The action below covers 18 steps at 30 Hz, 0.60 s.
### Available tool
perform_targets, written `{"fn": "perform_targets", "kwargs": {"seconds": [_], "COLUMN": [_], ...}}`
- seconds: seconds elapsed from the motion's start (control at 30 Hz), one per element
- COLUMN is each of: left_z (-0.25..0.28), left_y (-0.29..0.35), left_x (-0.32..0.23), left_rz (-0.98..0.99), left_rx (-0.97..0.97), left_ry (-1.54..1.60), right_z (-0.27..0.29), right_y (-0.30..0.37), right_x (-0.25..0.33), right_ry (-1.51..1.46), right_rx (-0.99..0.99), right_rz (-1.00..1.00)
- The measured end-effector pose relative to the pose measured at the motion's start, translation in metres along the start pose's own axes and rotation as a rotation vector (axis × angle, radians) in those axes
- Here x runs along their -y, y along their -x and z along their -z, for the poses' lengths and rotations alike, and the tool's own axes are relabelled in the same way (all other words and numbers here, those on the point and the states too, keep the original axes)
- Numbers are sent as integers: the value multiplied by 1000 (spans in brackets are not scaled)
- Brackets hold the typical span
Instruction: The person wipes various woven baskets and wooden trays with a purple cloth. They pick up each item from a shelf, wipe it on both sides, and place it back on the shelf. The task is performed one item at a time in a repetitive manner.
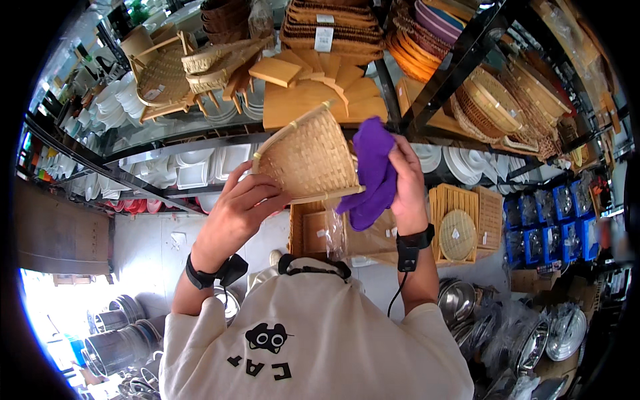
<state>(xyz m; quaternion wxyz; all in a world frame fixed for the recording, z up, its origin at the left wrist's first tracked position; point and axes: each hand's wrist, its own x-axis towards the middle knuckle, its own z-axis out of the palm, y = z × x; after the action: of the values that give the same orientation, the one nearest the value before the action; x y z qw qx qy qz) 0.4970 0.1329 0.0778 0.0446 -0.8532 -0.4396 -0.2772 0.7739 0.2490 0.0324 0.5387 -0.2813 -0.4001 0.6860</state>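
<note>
A woven bamboo basket [307, 157], shaped like a scoop with a pale bound rim, is held up in front of the shelf. My left hand [243, 203] grips its lower left edge, with the fingers curled over the rim. Bunched in my right hand [408, 177] is a purple cloth [373, 177], which hangs down and touches the basket's right edge. The right fingers are closed around the cloth's right side. Part of the basket's right rim is hidden behind the cloth.
Behind the basket stands a shelf [200, 148] with wooden boards [320, 90], bamboo baskets [163, 77] and stacked brown trays [327, 30]. White dishes [200, 170] fill the level below. Wooden crates [453, 213] and blue bins [560, 223] are at right; metal pots [117, 347] sit lower left.
</note>
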Motion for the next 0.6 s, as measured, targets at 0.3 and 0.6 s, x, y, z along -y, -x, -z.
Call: {"fn": "perform_targets", "kwargs": {"seconds": [0.3, 0.6], "left_z": [-19, -53], "left_y": [-2, 10], "left_x": [-1, 9], "left_rz": [-149, 517], "left_rx": [119, -1], "left_ry": [263, 1154], "right_z": [11, 10], "right_y": [28, 45], "right_x": [-48, -50], "right_ry": [284, 323], "right_rx": [177, 62], "right_rz": [-153, -66]}}
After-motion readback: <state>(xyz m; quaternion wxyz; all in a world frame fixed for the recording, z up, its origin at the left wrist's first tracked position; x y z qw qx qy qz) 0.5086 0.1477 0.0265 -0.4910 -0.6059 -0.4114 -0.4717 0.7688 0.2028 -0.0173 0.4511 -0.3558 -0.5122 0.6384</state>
